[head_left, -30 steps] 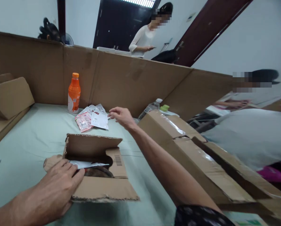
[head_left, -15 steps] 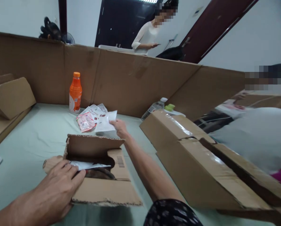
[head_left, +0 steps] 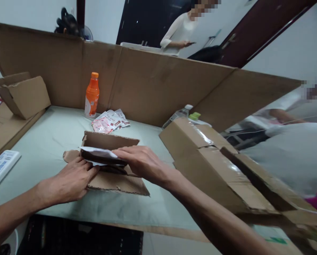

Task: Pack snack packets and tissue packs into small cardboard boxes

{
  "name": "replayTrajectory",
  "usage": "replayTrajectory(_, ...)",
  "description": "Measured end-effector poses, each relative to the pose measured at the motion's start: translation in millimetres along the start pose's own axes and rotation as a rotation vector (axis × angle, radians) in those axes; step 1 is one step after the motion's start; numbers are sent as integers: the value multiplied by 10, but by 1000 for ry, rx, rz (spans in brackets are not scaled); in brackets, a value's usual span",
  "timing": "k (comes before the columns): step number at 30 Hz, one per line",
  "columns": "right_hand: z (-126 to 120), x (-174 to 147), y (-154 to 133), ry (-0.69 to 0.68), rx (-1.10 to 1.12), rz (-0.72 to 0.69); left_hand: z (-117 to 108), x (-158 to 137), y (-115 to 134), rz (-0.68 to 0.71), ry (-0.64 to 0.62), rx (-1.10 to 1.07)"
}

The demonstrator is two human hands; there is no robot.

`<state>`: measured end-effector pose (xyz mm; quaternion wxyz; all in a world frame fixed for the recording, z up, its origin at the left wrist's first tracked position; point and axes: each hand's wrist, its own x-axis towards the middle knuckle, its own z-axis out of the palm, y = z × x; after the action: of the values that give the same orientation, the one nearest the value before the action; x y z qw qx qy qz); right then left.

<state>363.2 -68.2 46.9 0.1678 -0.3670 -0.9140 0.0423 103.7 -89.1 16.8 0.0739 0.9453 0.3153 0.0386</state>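
Observation:
A small open cardboard box (head_left: 118,186) sits on the table in front of me, its flaps spread. My right hand (head_left: 144,161) pinches a flat white packet (head_left: 98,152) by its right end, at the box's opening. My left hand (head_left: 70,177) is closed over the box's left edge, with its fingertips reaching inside. Beneath the packet, dark contents and another pale edge show in the box, mostly hidden. Farther back lie several white printed packets (head_left: 121,117) and a pink-and-white packet (head_left: 101,124).
An orange bottle (head_left: 92,95) stands by the cardboard wall (head_left: 161,85). Large cardboard boxes (head_left: 201,166) line the right, with a clear bottle (head_left: 178,115) behind. A smaller box (head_left: 32,97) and a white device (head_left: 4,168) are at left. Other people are beyond the wall and at right.
My right hand has brought the white packet from the pile at the back to the box's opening. My left hand stays at the box's left edge. The camera view has shifted.

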Motion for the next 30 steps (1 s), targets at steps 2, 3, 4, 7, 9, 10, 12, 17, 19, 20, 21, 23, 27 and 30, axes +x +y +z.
replayTrajectory(2,41,133,38,-234,-48,153,-27,-9,27,-42,-49,48)
replayTrajectory(3,26,181,57,-317,-76,203,-43,-12,42,-70,-83,66)
replayTrajectory(4,-10,214,67,-375,-100,228,-57,-14,55,-92,-108,76)
replayTrajectory(7,-160,258,34,-411,-171,241,-73,-9,76,-94,-124,75)
replayTrajectory(9,-187,301,-24,-405,-224,252,-62,7,77,-79,-120,77)
replayTrajectory(10,-156,342,-53,-428,-239,248,-54,16,79,-79,-117,82)
replayTrajectory(12,-23,449,-90,-514,-226,217,-43,21,88,-85,-112,93)
replayTrajectory(17,179,490,-3,-585,-98,146,-65,-196,67,27,226,92)
replayTrajectory(19,87,342,54,-371,-35,132,-61,-372,2,21,466,56)
replayTrajectory(20,27,262,81,-216,-27,127,-45,-455,-40,-29,556,33)
replayTrajectory(21,-28,196,109,-65,-41,125,-17,-523,-83,-99,619,10)
replayTrajectory(23,-88,143,175,105,-117,149,73,-592,-157,-228,653,-52)
replayTrajectory(27,13,385,403,-94,-56,407,304,-453,-204,-221,636,-196)
replayTrajectory(30,93,653,640,-232,71,460,389,-293,-205,-130,638,-226)
